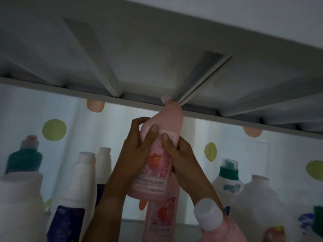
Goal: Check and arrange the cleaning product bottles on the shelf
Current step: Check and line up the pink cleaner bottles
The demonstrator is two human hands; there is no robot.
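The shelf above (157, 55) fills the top half of my view, its grey ribbed underside sloping down to a front rail, with a spotted backdrop (54, 130) behind the row I am working on. Along that row stand the bottles: a big white jug (19, 203) at far left with a teal-capped bottle (24, 159) behind it, a white bottle with a dark blue label (73, 198), a slimmer white one (104, 165) behind that, and on the right a green-capped bottle (229, 179) beside a large pale jug (262, 206).

In the middle I hold up the pink bottle (162, 154) — tilted a little right, its white cap almost at the rail. My left hand (138, 147) is closed round its left side, thumb on the label; my right hand (181, 154) grips the right side, thumb pressed beside the other. Below it stands a second pink bottle (160, 220), and nearest me a white cap (208, 214) on another pink one.

I judge this the checking step — reading the label. Next it should go back down upright into the gap, label forward, without knocking its neighbours.
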